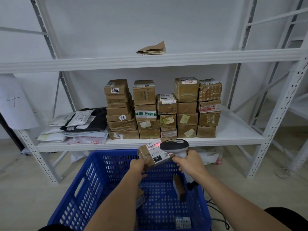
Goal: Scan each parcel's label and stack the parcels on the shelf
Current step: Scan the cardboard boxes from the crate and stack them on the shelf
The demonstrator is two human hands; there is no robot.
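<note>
My left hand (138, 166) holds a small brown cardboard parcel (146, 155) above the blue basket (93, 179), its white label with "010" facing up. My right hand (190, 163) grips a grey handheld scanner (175, 145) just to the right of the parcel. A red scan light falls on the label's barcode. Several brown parcels (165, 110) stand stacked in columns on the middle shelf (233, 134) behind.
Soft mailer bags (78, 125) lie piled at the shelf's left end. A folded brown paper bag (152, 49) rests on the upper shelf. More small parcels (179, 187) remain in the basket. The scanner's cable (220, 215) trails on the floor at right.
</note>
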